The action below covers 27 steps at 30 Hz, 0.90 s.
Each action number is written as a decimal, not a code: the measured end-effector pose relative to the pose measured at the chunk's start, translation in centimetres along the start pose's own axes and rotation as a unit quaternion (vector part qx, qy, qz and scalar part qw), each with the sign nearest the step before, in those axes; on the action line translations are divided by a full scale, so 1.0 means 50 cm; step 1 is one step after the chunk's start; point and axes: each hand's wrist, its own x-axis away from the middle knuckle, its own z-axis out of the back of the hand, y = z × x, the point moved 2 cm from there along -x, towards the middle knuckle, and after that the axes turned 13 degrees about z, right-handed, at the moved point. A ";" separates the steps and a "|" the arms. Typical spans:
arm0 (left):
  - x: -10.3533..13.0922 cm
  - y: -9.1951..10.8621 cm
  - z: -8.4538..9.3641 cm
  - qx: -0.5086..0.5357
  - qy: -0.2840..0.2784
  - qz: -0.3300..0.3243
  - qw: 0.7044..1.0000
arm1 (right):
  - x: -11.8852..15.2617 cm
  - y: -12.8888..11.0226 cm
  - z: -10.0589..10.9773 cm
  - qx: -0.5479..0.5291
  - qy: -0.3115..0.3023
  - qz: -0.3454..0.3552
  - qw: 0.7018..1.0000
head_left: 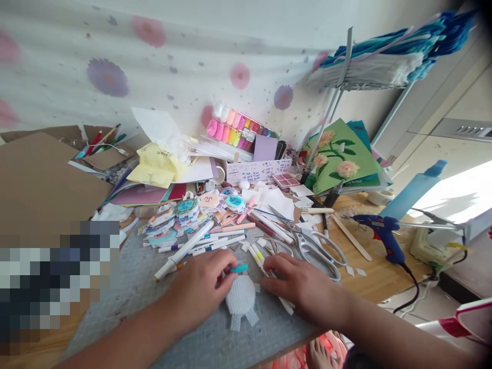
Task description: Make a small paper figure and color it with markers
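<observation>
The head camera looks forward and down at the nearby hands.

Seemingly a home craft corner: glue gun, markers, flowered curtain.

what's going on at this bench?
A person's left hand holds something teal, perhaps a marker, at the far edge of a white cutout with tabs on the gray cutting mat. The right hand is over white markers; whether it grips one is unclear. Scissors and a blue glue gun lie beyond.
</observation>
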 end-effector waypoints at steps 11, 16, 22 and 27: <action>0.026 0.034 -0.006 0.013 -0.020 -0.078 0.997 | 0.011 0.014 0.012 -0.028 -0.006 -0.034 0.999; 0.035 0.033 -0.007 0.024 -0.018 -0.075 0.997 | 0.000 0.006 0.036 -0.093 0.121 -0.049 0.987; 0.018 0.029 -0.010 0.030 0.014 -0.068 0.997 | -0.047 -0.031 0.034 -0.202 0.172 -0.054 0.963; 0.037 0.006 0.054 0.126 0.105 -0.066 0.984 | -0.060 0.001 0.033 -0.197 0.235 -0.094 0.947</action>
